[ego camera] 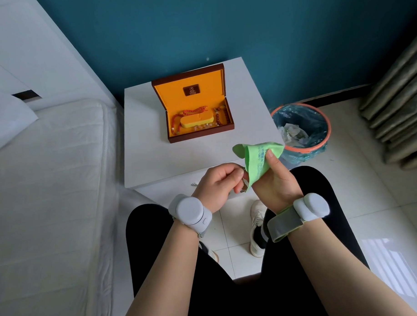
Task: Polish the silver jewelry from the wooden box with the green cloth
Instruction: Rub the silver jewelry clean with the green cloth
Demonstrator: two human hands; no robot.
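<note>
Cloth (257, 157), soft and limp, bunches under right hand (274, 179); left hand (218, 183) pinches small slippery jewelry (243, 188) by edges

Silver jewelry (243, 189): mostly hidden between hands, under green cloth (257, 161); type indeterminate. Print on cloth too small to read. Emblem on wooden box (193, 104) lid illegible. Curtain (400, 118) cut off by right edge. Left shoe (212, 253) largely hidden by leg.
</note>
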